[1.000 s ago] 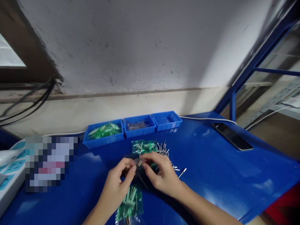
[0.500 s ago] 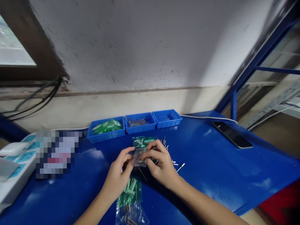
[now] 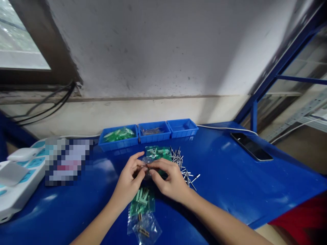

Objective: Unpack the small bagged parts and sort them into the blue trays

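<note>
Between my two hands is a small clear plastic bag, mostly hidden by the fingers. My left hand pinches its left side between thumb and fingers. My right hand is closed at the bag's edge, thumb and index finger pressed together. Just beyond them lie green plastic bags with pale plugs inside. A heap of metal rivets spreads to the right of the right hand. Nearer me, a green bag of plugs and screws rests beside a clear bag holding brass-coloured pieces.
Three blue bins stand along the wall: one of green bags, one of small metal parts, and an open one on the right. A dark phone lies at right, a white power strip at left.
My hands have drawn together, the right fingers shifting left and covering more of the clear bag. More of the rivet heap shows now. The view has swung slightly left.
</note>
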Tool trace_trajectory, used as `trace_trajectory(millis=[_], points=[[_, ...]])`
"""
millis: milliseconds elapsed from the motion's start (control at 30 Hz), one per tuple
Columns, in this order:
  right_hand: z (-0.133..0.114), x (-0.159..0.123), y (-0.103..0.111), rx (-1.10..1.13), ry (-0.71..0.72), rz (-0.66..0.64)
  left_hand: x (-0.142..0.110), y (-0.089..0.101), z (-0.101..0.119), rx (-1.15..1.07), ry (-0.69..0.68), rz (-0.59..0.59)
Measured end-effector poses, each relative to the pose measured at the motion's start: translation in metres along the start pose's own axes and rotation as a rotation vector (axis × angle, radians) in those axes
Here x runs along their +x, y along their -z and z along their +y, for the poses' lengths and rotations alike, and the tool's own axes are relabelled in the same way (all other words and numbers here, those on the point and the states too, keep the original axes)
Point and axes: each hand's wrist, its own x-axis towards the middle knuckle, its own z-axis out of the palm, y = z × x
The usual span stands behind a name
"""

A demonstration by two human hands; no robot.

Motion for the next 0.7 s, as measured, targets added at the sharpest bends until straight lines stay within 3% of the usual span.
trace_trajectory(millis=[233,467,600,700], points=[[0.012,-0.003,-0.007,0.07,-0.116,0.08,-0.004,0.002,0.002,0.097,0.054,-0.1],[0.003,0.002,0.0,-0.083,-0.082,0.133,0.0,0.003,-0.003,0.233,-0.126,0.031],[0.0,0.001,0.002,-0.02,-0.095,0.046,0.0,0.002,-0.003,0.249,-0.13,0.037],[-0.004,0.001,0.004,0.023,-0.095,0.067,0.0,0.001,-0.002,0.247,-0.116,0.022]])
